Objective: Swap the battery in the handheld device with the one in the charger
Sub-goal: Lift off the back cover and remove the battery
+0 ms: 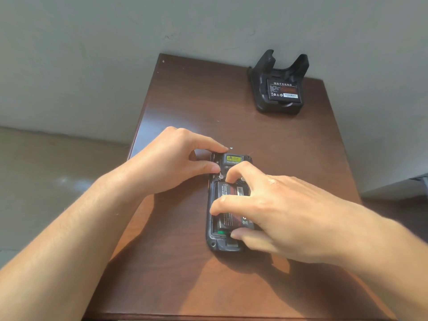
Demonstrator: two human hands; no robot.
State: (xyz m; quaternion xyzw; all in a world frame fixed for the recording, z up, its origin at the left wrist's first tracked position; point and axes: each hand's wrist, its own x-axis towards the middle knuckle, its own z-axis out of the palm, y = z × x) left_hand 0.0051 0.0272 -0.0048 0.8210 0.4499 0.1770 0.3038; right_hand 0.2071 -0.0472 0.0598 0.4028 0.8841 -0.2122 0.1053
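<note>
A black handheld device (220, 245) lies face down in the middle of the brown table (185, 100), its back cover off. A black battery with red print (228, 220) sits in its open bay. My left hand (176, 163) pinches the device's top left corner. My right hand (273, 209) spreads over the battery, with the index fingertip at the battery's top edge, the thumb on its left side and another finger at its bottom end. At the far right stands a black charger cradle (278, 107) with a second battery (283, 90) lying in its slot.
The table stands against a grey wall. Its left edge drops to a pale floor. A small white speck (231, 148) lies on the wood just beyond the device. Bare wood separates the device from the charger.
</note>
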